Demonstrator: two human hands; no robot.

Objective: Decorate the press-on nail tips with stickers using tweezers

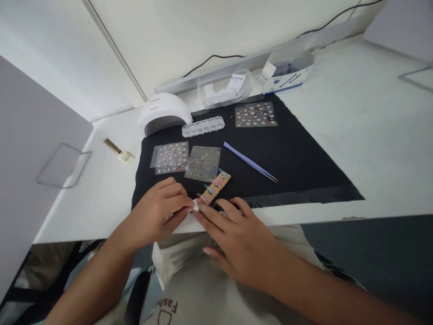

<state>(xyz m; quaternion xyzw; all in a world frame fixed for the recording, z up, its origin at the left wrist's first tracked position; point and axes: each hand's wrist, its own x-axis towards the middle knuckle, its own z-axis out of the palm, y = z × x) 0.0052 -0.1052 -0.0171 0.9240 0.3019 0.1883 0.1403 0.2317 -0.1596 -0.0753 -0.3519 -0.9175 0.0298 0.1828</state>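
Between the thumb and fingers of my left hand (162, 212), a small white wipe (195, 205) is pinched at the table's front edge. My right hand (237, 230) reaches in from the other side with fingers stretched and thumb apart; its foremost fingertips touch or nearly touch the wipe. Just beyond the fingertips lies a wooden strip (212, 189) with several false nails on it, pink and grey-blue. The strip's near end is partly hidden by my fingers. Behind it are a clear sticker sheet with yellowish marks (203, 161) and lilac tweezers (248, 160).
On the black mat (297, 158) are more sticker sheets (171, 157) and a compartment case (203, 127). Behind stand a white nail lamp (164, 110), a clear tub (226, 92) and an alcohol pad box (286, 74). A polish bottle (125, 155) lies at left.
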